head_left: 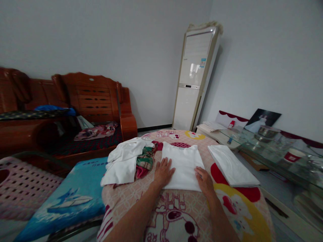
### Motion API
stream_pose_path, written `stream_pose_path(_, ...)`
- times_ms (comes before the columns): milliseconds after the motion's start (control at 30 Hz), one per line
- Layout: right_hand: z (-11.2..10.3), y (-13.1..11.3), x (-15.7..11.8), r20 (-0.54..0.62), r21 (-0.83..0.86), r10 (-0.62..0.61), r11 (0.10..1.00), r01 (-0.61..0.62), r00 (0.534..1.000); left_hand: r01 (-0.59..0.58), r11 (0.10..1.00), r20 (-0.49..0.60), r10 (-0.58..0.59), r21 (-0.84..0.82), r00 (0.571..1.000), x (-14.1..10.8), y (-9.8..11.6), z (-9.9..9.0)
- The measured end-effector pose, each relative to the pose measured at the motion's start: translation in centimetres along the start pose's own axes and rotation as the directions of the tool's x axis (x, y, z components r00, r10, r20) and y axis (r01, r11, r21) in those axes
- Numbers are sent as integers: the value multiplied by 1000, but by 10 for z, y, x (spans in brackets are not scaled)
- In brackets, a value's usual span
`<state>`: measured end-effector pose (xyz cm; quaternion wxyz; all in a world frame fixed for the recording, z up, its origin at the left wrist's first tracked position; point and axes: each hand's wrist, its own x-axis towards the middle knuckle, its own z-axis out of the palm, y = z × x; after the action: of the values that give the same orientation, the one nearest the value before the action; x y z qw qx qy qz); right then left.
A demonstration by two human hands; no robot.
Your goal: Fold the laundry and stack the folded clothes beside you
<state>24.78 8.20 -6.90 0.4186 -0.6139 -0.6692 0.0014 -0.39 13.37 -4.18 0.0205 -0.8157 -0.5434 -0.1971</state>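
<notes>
A white shirt [183, 164], folded into a near rectangle, lies flat on the round table with its neckline at the far side. My left hand [164, 172] rests on its left edge, fingers stretched out. On the right edge lies my right hand [204, 178], its fingers extended and slightly bent over the cloth. Neither hand grasps anything. Left of the shirt is a loose heap with a white garment [123, 159] and a green and red plaid cloth [145, 159]. A folded white garment [230, 166] lies to the right.
A patterned cloth [176, 210] covers the table. At left stand a blue cushion [80, 191], a pink woven basket [27, 188] and a wooden sofa [93, 97]. To the right runs a glass shelf [267, 151] with a cup [292, 156]. An air conditioner [191, 80] stands behind.
</notes>
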Motion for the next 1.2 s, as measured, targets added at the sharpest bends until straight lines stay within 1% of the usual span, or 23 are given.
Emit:
stream_pose_path(467, -1, -1, 1, 11, 0, -12, 1000, 12, 1000, 11, 1000, 19, -11, -4, 1000, -1, 1, -2)
stream_pose_path(667, -1, 0, 0, 10, 3, -10, 1000, 10, 1000, 3, 1000, -4, -3, -8, 1000, 0, 0, 0)
stream_pose_path(900, 2, 5, 0, -2, 14, -30, 999, 30, 1000, 25, 1000, 24, -25, -9, 999, 0, 1, -2)
stream_pose_path(1033, 3, 7, -1, -23, 29, -37, 999, 37, 999, 18, 1000, 7, -18, 3, 1000, 0, 0, 1)
stream_pose_path(1200, 2, 7, 0, -11, 25, -44, 999, 44, 999, 21, 1000, 6, -21, 8, 1000, 0, -1, 3)
